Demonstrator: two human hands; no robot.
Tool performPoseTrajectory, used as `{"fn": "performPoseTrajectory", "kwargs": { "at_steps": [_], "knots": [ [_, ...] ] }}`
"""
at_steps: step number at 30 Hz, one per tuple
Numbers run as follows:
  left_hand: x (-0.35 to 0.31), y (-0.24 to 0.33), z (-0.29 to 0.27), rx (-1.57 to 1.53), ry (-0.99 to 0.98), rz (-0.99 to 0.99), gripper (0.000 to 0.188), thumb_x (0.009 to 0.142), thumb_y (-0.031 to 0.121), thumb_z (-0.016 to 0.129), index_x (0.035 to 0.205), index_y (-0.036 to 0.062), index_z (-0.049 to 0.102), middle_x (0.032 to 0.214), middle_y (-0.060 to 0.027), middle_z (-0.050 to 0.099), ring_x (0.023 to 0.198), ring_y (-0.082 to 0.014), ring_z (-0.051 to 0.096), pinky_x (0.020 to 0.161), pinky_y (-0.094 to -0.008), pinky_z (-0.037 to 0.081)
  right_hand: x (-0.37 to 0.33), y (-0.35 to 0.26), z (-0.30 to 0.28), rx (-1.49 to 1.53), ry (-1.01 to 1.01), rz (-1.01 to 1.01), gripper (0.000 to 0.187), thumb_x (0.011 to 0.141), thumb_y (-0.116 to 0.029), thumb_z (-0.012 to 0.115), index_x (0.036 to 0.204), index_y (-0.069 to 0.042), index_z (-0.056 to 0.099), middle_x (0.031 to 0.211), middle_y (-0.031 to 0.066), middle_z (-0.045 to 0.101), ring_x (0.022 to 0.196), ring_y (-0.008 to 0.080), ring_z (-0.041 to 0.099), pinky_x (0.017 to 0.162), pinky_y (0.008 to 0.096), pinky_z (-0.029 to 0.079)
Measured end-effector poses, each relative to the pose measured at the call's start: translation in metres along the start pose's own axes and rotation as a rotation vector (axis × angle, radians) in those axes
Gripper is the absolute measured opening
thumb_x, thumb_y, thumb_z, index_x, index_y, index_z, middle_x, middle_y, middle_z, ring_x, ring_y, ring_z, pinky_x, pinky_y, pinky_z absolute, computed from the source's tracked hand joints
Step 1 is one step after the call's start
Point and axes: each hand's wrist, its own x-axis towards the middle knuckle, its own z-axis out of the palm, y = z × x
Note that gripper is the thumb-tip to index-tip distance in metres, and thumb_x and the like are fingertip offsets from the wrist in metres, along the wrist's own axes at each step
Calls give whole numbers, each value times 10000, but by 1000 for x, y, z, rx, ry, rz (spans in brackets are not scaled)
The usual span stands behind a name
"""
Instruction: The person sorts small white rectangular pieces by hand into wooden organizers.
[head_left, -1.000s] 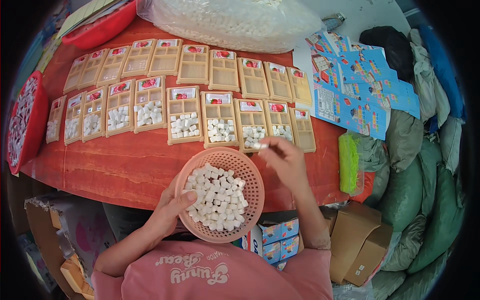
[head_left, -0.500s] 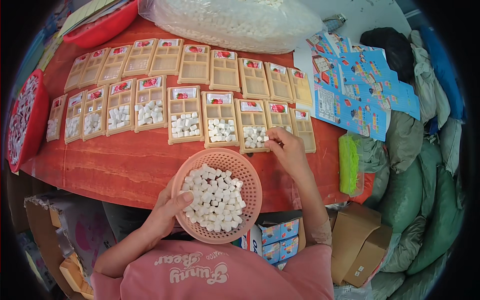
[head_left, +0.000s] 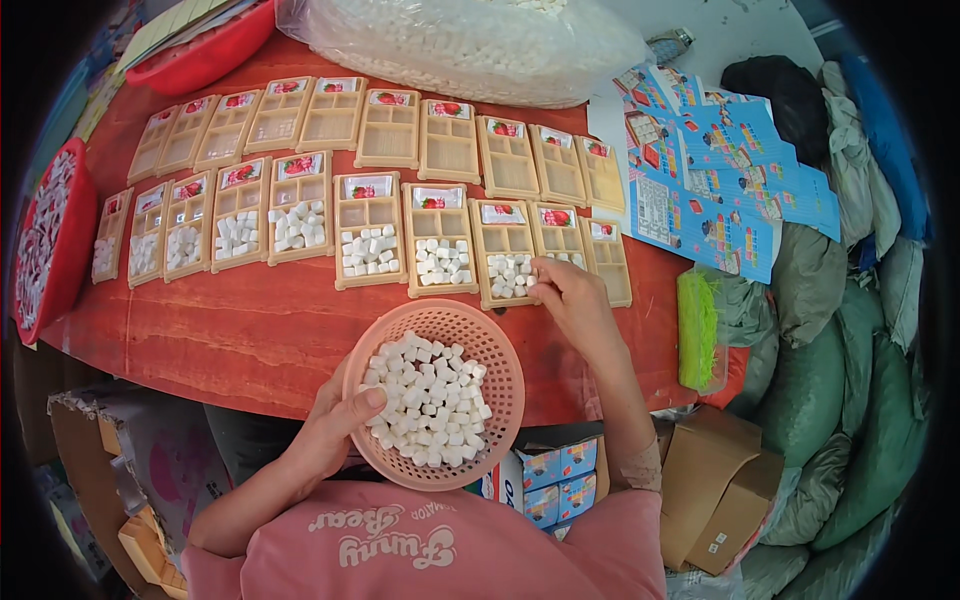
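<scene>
My left hand [head_left: 335, 422] grips the left rim of a round pink basket [head_left: 506, 350], thumb over the edge. Small white marshmallows [head_left: 430, 405] fill much of it. The basket is held at the table's front edge. My right hand [head_left: 580, 305] is at a beige compartment tray [head_left: 502, 237] in the front row, thumb and fingers pinched at the marshmallows in its large lower section. What lies between the fingertips is hidden. This hand partly covers the neighbouring tray [head_left: 558, 240]. Further left, several front-row trays such as this one [head_left: 369, 214] also hold marshmallows below a strawberry-printed packet.
A back row of trays [head_left: 388, 130] holds packets only. Behind lies a large clear bag [head_left: 470, 55] of white pieces. Red basins [head_left: 70, 240] stand at left. Blue printed sheets [head_left: 715, 180], a green-filled clear box [head_left: 697, 330], sacks [head_left: 815, 350] and cardboard [head_left: 715, 480] are at right.
My right hand has shifted very slightly at the same tray, its fingertips still together by the marshmallows. The basket and my left hand have hardly moved.
</scene>
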Motion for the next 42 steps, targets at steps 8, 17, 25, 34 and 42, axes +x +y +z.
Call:
{"fn": "performPoseTrajectory", "kwargs": {
  "at_steps": [8,17,25,34,42],
  "knots": [
    [-1,2,1,0,2,-12,762,825,339,661,1400,18,279,1322,-141,446,1200,-223,463,989,-359,401,4,14,-23,240,26,200,131,813,-58,657,929,-2,636,736,24,620,649,56,549,565,229,460],
    [0,0,2,6,-4,-3,761,828,333,659,1403,18,272,1328,-138,440,1211,-221,450,1003,-360,384,21,43,-15,1,213,118,101,796,-89,640,870,-21,639,781,102,647,708,227,631,654,319,487],
    [2,0,1,-3,-5,-15,770,821,345,662,1400,16,275,1327,-138,439,1213,-221,447,1004,-360,381,18,52,-23,0,267,98,112,803,-61,648,899,-3,660,799,87,663,689,134,620,637,254,483],
    [2,1,4,-2,-10,-16,746,830,339,649,1392,11,284,1320,-139,444,1213,-223,449,1005,-361,380,-3,34,-36,88,215,98,147,801,-53,643,941,-9,655,862,129,648,775,233,640,678,309,492],
    [3,-4,7,-2,0,-4,710,842,313,635,1390,15,296,1322,-134,449,1210,-215,451,1007,-354,377,3,54,-15,-146,82,-52,182,801,-34,629,981,-12,642,958,128,633,864,278,622,732,318,488]
  ]
}}
